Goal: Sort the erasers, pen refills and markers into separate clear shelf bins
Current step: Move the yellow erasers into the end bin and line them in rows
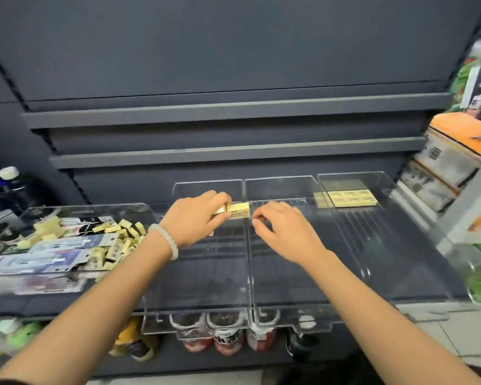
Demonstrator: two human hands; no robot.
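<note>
**Inspector A:** A pale yellow eraser [238, 210] is seen gripped in the left hand [197, 218], fingers curled round its left end, with more stock apparently held behind it. It is held above the dividing wall between the two middle clear bins, towards the rear of the shelf [67, 304].

**Inspector B:** And the right hand [282, 230]?

**Inspector A:** Nothing is held in it. Its fingers are loosely curled, fingertips just beside the eraser's right end — judged to be readied for receiving the piece.

**Inspector B:** Why is it carried that way?

**Inspector A:** A transfer is inferred. The mixed pile [75, 245] of erasers and carded packs lies in the left bin [95, 209], while a neat block of stacked erasers [350, 197] is already set at the rear of the right-hand bin [386, 218]. The eraser is judged to be bound there — a rightward pass shortens the reach.

**Inspector B:** The middle bins?

**Inspector A:** No sorted stock can be made out in them. Whether the carded packs are refills or markers cannot be determined.
</note>
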